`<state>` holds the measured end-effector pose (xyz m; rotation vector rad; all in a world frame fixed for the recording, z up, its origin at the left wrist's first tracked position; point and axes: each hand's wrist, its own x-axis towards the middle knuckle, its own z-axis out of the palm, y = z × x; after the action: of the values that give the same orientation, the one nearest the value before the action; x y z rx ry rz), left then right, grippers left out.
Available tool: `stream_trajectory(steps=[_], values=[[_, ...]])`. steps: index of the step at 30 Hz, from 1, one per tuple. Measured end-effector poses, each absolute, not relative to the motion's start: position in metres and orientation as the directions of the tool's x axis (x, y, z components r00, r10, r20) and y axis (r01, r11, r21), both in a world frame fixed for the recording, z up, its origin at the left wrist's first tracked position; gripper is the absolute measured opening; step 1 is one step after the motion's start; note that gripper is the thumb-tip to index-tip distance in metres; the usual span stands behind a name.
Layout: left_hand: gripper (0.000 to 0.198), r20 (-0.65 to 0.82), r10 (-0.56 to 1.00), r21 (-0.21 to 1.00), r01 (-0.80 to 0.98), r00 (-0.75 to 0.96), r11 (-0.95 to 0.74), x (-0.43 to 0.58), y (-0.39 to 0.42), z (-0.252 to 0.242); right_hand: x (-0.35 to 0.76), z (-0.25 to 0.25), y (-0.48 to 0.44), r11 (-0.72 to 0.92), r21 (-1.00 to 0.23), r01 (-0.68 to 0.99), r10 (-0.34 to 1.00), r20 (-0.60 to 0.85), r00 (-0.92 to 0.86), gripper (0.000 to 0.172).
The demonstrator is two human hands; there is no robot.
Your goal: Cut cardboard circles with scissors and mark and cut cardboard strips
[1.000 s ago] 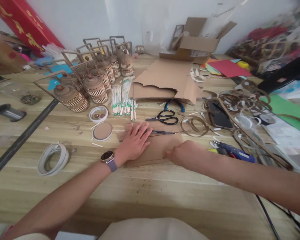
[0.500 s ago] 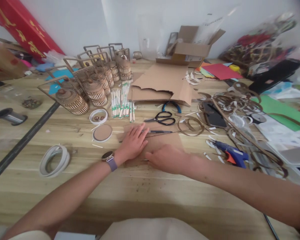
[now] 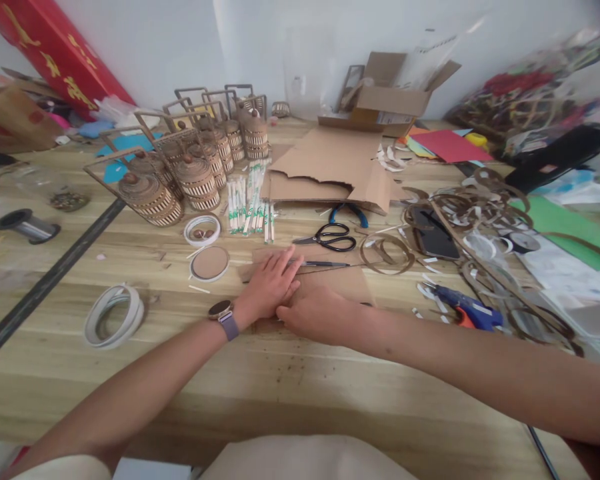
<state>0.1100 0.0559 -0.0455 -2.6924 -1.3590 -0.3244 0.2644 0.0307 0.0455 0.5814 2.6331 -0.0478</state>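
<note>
My left grip point(image 3: 273, 287) lies open, palm flat on the cardboard sheet point(image 3: 347, 283) on the surface point(image 3: 300, 387). My right grip point(image 3: 320, 313) touches it, resting on the sheet; I cannot tell whether it is curled. Tape roll point(image 3: 113, 317) left, scissors point(image 3: 330, 238) just beyond, glue gun point(image 3: 467, 310) right.

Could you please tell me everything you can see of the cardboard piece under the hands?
The cardboard piece is a flat brown sheet lying on the wooden table, just nearer than the black scissors. The left hand rests spread, palm down, on its left part; the right hand presses its near edge. A thin dark tool lies along its far side. The hands hide much of it.
</note>
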Motion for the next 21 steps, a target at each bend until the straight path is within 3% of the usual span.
stream_trajectory(steps=[11,21], values=[[0.050,0.256,0.760,-0.060,0.794,0.598,-0.605,0.110,0.056,-0.047,0.247,0.060,0.024,0.879,0.075,0.472,0.448,-0.470,-0.760,0.031],[0.052,0.225,0.748,0.019,0.765,0.624,-0.644,0.106,0.056,-0.043,0.252,0.055,0.025,0.828,0.056,0.559,0.501,-0.522,-0.690,0.031]])
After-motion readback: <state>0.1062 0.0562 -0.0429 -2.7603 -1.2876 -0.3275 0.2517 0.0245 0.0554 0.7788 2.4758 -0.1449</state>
